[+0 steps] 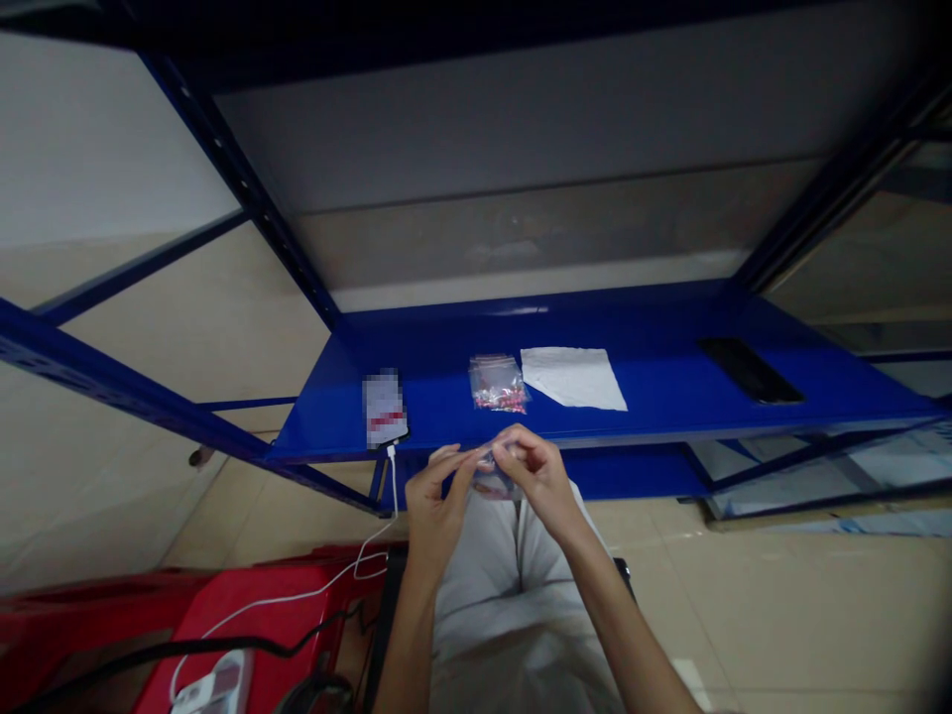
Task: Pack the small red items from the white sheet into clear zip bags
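Above my lap, just in front of the shelf edge, my left hand (441, 488) and my right hand (536, 472) pinch the top of a small clear plastic bag (497, 486) between them. The bag hangs below my fingertips; what lies inside it is too blurred to make out. On the blue shelf (446, 337) beyond my hands lies a small stack of clear zip bags (498, 383) holding tiny red and pink pieces. A white paper sheet (574, 377) lies flat, touching or close to the stack's right side.
A phone (385, 409) with a white charging cable (394, 486) lies at the shelf's left front. Farther right lies a black flat object (751, 371). Blue metal posts (245, 188) frame the shelf. At lower left, a red stool (245, 605) carries a white power strip (215, 686).
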### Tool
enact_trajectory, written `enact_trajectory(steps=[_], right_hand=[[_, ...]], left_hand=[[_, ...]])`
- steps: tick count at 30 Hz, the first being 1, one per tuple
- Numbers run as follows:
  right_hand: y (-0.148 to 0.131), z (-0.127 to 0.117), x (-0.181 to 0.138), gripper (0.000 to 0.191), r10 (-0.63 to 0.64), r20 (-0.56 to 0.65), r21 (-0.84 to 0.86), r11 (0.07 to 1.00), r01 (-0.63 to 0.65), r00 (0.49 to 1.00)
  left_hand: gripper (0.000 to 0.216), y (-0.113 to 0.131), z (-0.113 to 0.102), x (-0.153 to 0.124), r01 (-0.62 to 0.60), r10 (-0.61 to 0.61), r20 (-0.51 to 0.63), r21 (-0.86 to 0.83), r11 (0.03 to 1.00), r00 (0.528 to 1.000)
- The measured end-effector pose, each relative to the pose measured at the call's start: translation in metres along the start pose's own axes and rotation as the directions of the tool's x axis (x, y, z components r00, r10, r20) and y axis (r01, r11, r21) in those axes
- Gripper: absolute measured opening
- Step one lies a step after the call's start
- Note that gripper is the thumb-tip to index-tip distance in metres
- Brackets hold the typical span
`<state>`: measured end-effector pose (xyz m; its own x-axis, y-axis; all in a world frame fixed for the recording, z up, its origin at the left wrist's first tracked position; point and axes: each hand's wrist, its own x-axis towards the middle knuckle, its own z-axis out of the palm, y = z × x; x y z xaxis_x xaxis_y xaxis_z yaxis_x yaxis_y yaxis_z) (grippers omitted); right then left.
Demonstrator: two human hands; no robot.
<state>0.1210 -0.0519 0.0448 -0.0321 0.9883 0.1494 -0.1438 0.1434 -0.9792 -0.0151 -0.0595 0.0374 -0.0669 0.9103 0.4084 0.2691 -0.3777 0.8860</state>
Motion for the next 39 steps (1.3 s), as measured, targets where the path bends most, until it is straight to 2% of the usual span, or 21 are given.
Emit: enact_trajectory(steps=[5,8,11,15,19,22,25,28,31,34,37,39], right_hand=[[0.000,0.004,-0.005,0.020,-0.011,-0.006,-0.025,1.000,0.011,1.000],[-0.001,0.005,-0.009,0.022,-0.034,0.019,-0.056,0.998,0.035,0.999],[-0.003,0.003,-0.014,0.023,-0.055,0.050,-0.060,0.996,0.058,0.997],[-0.004,0.003,-0.023,0.021,-0.080,0.008,-0.060,0.995,0.080,0.997],[-0.004,0.006,-0.038,0.024,0.018,0.018,0.037,0.999,-0.018,1.000],[-0.008,0.012,-0.053,0.026,0.066,0.066,0.101,0.992,-0.073,0.996],[-0.017,0.019,-0.069,0.028,0.044,0.105,0.113,0.992,-0.056,0.994],[-0.028,0.021,-0.082,0.029,0.028,0.122,0.117,0.992,-0.042,0.992],[-0.035,0.017,-0.090,0.026,0.009,0.130,0.102,0.995,-0.023,0.991],[-0.037,0.010,-0.096,0.022,-0.052,0.086,0.048,0.998,0.048,0.995],[-0.038,0.004,-0.099,0.021,-0.119,0.045,-0.012,0.993,0.120,0.992],[-0.039,0.001,-0.099,0.019,-0.136,0.066,-0.034,0.990,0.138,0.989]], left_hand=[[0.016,0.007,-0.002,-0.008,-0.101,0.117,-0.087,0.167,0.981,0.989],[0.016,0.009,-0.006,-0.012,-0.095,0.114,-0.099,0.177,0.980,0.988],[0.019,0.009,-0.012,-0.013,-0.043,0.050,-0.045,0.145,0.988,0.998],[0.019,0.009,-0.022,-0.017,-0.023,0.017,0.067,0.101,0.995,0.998],[0.023,0.012,-0.031,-0.032,-0.068,0.054,0.147,0.088,0.994,0.988],[0.023,0.020,-0.035,-0.048,-0.100,0.088,0.077,0.168,0.981,0.993],[0.025,0.033,-0.039,-0.062,-0.115,0.125,-0.020,0.268,0.957,0.992],[0.022,0.045,-0.040,-0.069,-0.168,0.192,-0.062,0.281,0.945,0.979],[0.020,0.051,-0.038,-0.072,-0.223,0.241,-0.062,0.213,0.951,0.969],[0.018,0.052,-0.034,-0.074,-0.244,0.249,-0.015,0.165,0.956,0.968],[0.009,0.052,-0.029,-0.074,-0.232,0.239,-0.020,0.176,0.957,0.971],[0.008,0.050,-0.025,-0.073,-0.194,0.206,-0.059,0.162,0.968,0.977]])
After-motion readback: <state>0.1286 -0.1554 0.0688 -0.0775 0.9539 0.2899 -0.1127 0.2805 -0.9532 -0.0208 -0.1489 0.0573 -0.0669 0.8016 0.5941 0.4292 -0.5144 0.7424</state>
